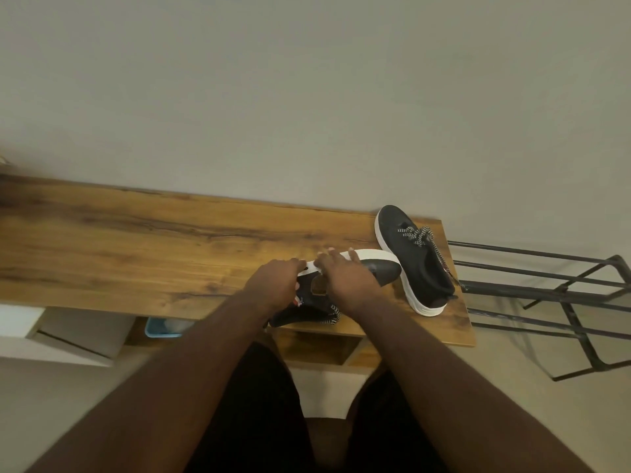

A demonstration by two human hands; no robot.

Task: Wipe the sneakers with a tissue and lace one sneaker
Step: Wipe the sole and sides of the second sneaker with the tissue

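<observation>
Well, progress: I judge the job well under way but not finished; no tissue shows anywhere, so I cannot tell whether wiping is done.

Laced sneaker (pixel 415 257): it sits upright on the counter (pixel 136 240) just beyond and to the right of my right hand, its patterned lace already threaded and tied loosely. That looks like the finished one, or one that never needed lacing.

Sneaker in hand (pixel 372 268): tipped on its side under both hands, white sole edge turned away from me, toe pointing right and touching the laced sneaker's sole.

Loose lace (pixel 333 315): it trails from the near side of the tipped sneaker, below my right wrist, so lacing here seems unfinished.

Left hand (pixel 273 281): curled over the heel end, fingers gripping the sneaker near the white sole edge.

Right hand (pixel 345 274): laid over the middle of the sneaker, fingers bent down over the sole's far edge, holding it.

Hands together: close side by side, a small gap between them showing the counter's wood.

Arms: both stretched forward from my lap, converging on the sneaker.

Left to do: thread that loose lace, by my reckoning.

Beside me: a metal rack (pixel 546 291) stands well to the right of my right hand.
</observation>
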